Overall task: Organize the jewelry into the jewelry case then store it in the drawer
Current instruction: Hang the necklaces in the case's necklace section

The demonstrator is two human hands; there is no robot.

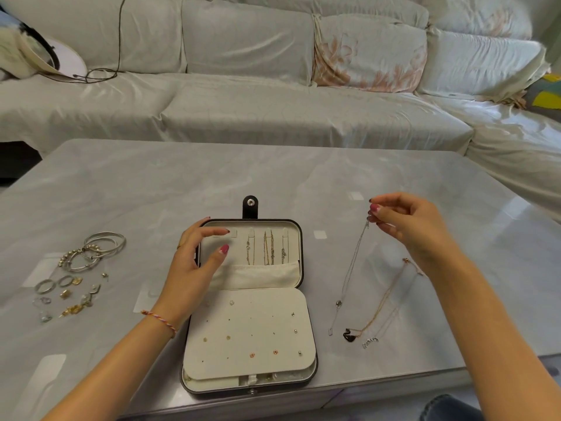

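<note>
right hand [406, 226] pinches silver necklace [353, 262] | left hand [197, 253], fingers relaxed, at open jewelry case [252, 329] lid

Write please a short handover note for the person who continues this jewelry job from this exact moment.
Right hand pinches a thin silver necklace, lifted at its top end, pendant end on the table.
Left hand is open at the left edge of the open jewelry case.
Done: three chains hang in the lid; several studs sit on the earring panel.
Left: the held necklace, the swan necklace and other chains beside it, the bangles, rings and small pieces. Then close the case and store it; no drawer is in view.
</note>
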